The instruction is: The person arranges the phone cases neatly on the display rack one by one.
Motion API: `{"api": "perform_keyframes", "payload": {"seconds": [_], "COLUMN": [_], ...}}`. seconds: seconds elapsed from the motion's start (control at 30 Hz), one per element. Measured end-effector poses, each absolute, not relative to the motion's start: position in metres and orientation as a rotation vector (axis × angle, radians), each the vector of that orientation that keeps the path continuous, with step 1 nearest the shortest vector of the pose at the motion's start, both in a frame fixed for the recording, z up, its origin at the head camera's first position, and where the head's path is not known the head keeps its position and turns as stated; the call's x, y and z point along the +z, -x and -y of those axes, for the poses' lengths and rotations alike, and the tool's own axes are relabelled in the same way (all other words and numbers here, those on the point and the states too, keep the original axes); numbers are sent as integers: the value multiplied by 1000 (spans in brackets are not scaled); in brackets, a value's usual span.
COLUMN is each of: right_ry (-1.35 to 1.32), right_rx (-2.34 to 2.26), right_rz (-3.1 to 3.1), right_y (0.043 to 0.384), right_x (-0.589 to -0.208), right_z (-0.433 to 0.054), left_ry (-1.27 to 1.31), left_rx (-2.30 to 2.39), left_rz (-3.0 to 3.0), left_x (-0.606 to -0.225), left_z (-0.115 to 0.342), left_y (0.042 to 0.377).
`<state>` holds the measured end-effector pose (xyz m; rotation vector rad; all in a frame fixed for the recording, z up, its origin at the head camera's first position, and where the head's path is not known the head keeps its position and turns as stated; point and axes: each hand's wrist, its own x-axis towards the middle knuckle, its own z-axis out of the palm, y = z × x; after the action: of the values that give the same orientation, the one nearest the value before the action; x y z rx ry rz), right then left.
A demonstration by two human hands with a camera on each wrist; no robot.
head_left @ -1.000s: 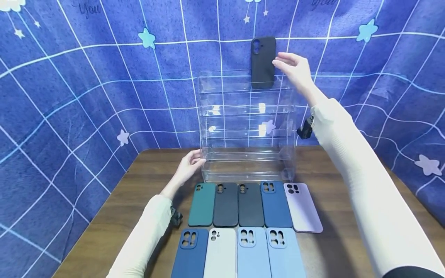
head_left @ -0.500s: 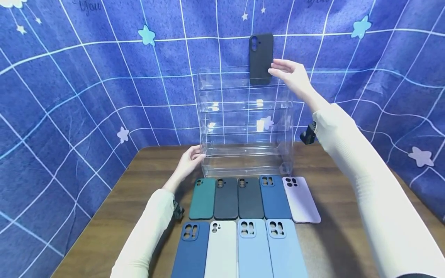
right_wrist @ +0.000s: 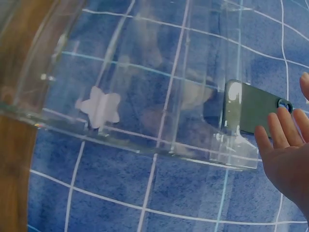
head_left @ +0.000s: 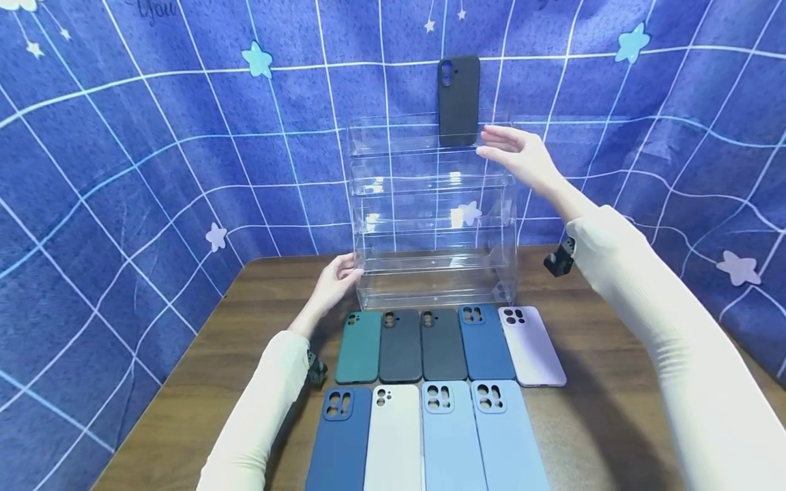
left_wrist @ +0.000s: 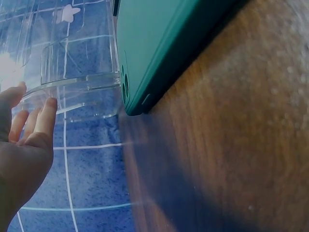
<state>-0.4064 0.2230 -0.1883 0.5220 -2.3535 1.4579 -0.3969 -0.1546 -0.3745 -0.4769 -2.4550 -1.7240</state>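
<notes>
A tiered clear plastic display rack stands upright on the table. One black phone case leans upright in its top tier, camera cutout at the upper left. My right hand is beside the rack's upper right corner, fingers extended, just right of that case and holding nothing. In the right wrist view its fingers overlap the case's edge. Low on the rack's left side, my left hand touches the panel with fairly straight fingers and thumb. The left wrist view shows its fingertips at the clear edge, near a green phone case.
Two rows of phone cases lie before the rack: green, two black, a dark blue case and a lilac case behind; dark blue, a white case and two light blue in front. A blue gridded cloth hangs behind the wooden table.
My right hand has moved down along the case's right side and slightly away, leaving it standing in the top tier. My left hand stays at the rack's side. The view has shifted slightly.
</notes>
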Motion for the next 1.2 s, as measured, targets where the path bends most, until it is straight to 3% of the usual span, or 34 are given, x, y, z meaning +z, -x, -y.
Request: {"api": "perform_keyframes", "payload": {"seconds": [0.6,1.2], "right_ry": [-623,-627], "right_rx": [1373,1354], "right_rz": [2473,2621], "right_y": [353,297], "right_x": [-236,-310], "right_z": [-234,-242], "left_ry": [478,513], "left_rx": [-1760,-1747], "left_rz": [2439,2425], "left_x": [-389,-401], "left_z": [165,162], "left_y": [414,422]}}
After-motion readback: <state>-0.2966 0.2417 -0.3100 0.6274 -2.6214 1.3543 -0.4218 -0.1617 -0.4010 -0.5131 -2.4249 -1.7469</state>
